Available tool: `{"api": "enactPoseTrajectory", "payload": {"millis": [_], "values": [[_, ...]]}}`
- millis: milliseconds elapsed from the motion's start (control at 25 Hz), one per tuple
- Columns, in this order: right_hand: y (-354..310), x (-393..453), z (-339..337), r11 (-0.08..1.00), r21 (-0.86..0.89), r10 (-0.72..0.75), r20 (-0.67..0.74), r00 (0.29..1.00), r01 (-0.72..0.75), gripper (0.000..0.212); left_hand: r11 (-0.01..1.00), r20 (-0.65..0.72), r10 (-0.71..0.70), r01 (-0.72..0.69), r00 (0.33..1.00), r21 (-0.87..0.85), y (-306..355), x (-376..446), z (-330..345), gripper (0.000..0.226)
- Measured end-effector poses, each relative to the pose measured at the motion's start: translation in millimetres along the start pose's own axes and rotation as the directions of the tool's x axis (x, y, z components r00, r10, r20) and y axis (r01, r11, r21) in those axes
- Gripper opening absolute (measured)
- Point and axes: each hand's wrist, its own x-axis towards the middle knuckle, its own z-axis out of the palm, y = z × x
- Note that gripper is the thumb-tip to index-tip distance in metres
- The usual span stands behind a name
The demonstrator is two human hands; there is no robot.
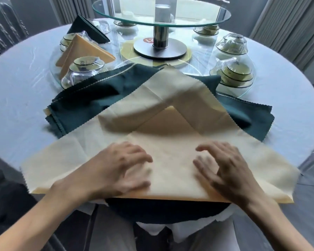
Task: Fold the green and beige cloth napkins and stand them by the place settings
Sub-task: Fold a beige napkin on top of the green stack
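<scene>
A beige napkin (pixel 170 160) lies at the table's near edge, its far corner folded back toward me into a point. My left hand (pixel 120 165) and my right hand (pixel 223 167) rest on its near half, fingers loosely bent, the left blurred by motion. Behind it a pile of dark green napkins (pixel 91 100) spreads across the table. At the far left a folded beige napkin (pixel 80 49) and a folded green napkin (pixel 87 28) stand as peaks beside wrapped bowl sets.
A glass turntable (pixel 161 17) on a metal post stands at the table's centre. Plastic-wrapped bowl sets sit left (pixel 83 67) and right (pixel 234 71) on glass plates. The white tablecloth (pixel 16 98) covers the round table. Curtains hang behind.
</scene>
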Motion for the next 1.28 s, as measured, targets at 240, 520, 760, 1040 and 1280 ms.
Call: {"api": "enactPoseTrajectory", "payload": {"millis": [240, 520, 760, 1040, 1280], "values": [[-14.2, -44.5, 23.5, 0.969, -0.244, 0.030, 0.247, 0.968, 0.032, 0.061, 0.971, 0.024, 0.011, -0.016, 1.000, 0.240, 11.4, -32.6, 36.6, 0.066], [7.3, 19.8, 25.1, 0.979, -0.206, 0.064, 0.373, 0.925, 0.015, 0.093, 0.981, 0.205, -0.132, 0.098, 0.970, 0.170, -14.6, 16.2, 22.5, 0.075], [-0.8, -5.0, 10.5, 0.993, -0.064, -0.068, 0.331, 0.941, 0.095, 0.072, 0.969, 0.064, 0.101, -0.112, 0.993, 0.221, -9.8, -2.8, 14.1, 0.055], [-20.1, -42.0, 5.9, 1.000, -0.007, -0.019, 0.097, 0.995, 0.020, 0.047, 0.981, -0.061, 0.166, -0.158, 0.984, 0.112, 5.3, -28.4, 15.0, 0.039], [-20.8, -37.7, 20.4, 0.970, -0.220, 0.167, 0.313, 0.935, -0.099, 0.073, 0.995, 0.029, -0.056, 0.053, 0.998, 0.088, 19.6, -43.8, 38.6, 0.050]]}}
